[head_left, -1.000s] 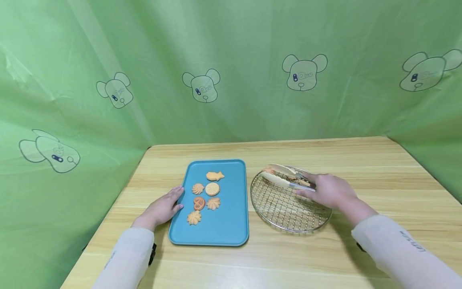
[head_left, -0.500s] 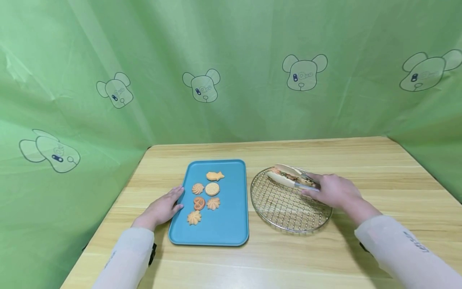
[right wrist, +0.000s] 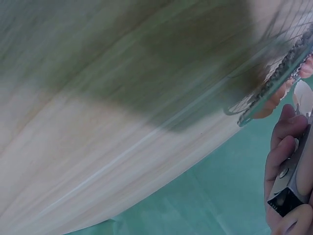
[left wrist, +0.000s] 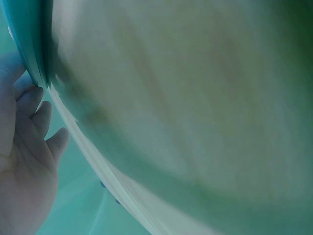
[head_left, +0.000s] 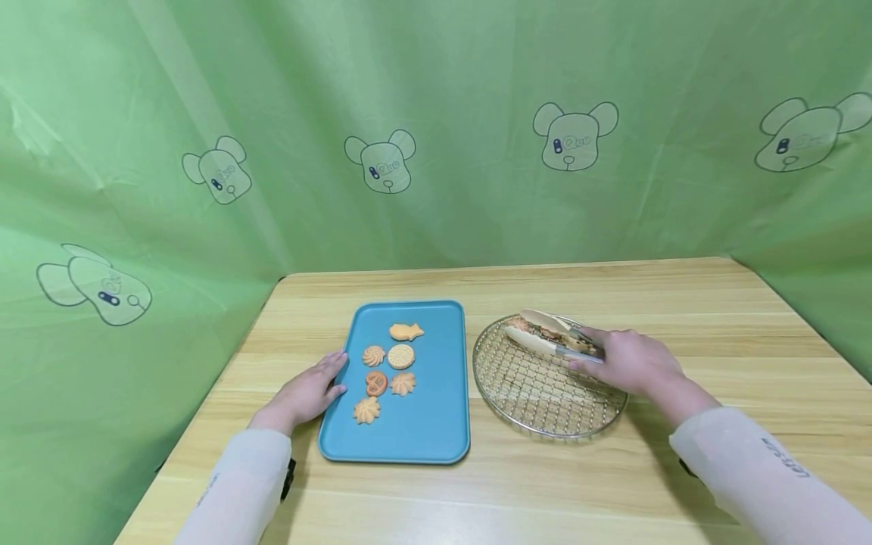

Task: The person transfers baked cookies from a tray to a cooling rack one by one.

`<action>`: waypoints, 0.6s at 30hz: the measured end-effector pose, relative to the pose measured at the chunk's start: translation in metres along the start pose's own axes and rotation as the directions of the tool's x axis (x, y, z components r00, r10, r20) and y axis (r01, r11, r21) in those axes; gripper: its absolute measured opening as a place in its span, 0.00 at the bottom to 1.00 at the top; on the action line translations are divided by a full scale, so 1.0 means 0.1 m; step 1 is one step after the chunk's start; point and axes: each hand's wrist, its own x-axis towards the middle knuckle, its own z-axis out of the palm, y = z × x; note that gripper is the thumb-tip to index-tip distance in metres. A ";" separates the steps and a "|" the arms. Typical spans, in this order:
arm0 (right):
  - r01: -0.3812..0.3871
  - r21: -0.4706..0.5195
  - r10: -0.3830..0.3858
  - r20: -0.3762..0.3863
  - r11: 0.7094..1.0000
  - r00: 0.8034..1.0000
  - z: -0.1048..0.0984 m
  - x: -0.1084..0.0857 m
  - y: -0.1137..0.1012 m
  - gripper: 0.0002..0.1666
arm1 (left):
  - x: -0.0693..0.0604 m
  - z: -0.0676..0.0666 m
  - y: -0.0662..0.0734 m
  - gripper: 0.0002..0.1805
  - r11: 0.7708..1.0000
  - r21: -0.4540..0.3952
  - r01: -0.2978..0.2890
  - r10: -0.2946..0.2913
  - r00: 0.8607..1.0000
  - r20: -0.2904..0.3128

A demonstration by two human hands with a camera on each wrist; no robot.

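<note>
My right hand (head_left: 630,362) grips a pair of tongs (head_left: 538,342) with cream tips and metal arms over the back of a round wire rack (head_left: 545,405). Orange and brown pieces (head_left: 519,323) show between the spread tips; whether the tips touch them I cannot tell. In the right wrist view, fingers curl around the metal handle of the tongs (right wrist: 288,181). My left hand (head_left: 303,390) rests against the left rim of a blue tray (head_left: 425,439), fingers extended. On the tray lie several cookies, among them a fish-shaped cookie (head_left: 406,331), a round cookie (head_left: 400,356) and a pretzel-shaped cookie (head_left: 375,383).
Tray and rack stand side by side on a wooden table (head_left: 518,492), a narrow strip of wood between them. A green curtain (head_left: 470,212) with bear-head prints hangs behind the table and at both sides.
The right hand and tongs have shifted slightly to the right over the rack, mostly in the first half second. The left hand, tray and cookies have not moved.
</note>
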 end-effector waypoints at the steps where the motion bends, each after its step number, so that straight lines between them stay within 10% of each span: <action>1: 0.000 -0.001 0.000 -0.001 1.000 1.000 0.00 0.00 0.00 0.53 | 0.00 0.00 0.00 0.33 1.000 0.001 0.001 -0.001 1.000 0.001; 18: 0.003 0.000 -0.003 -0.028 1.000 1.000 -0.02 0.04 -0.05 0.66 | -0.01 -0.01 0.00 0.33 1.000 -0.006 0.016 -0.016 1.000 0.004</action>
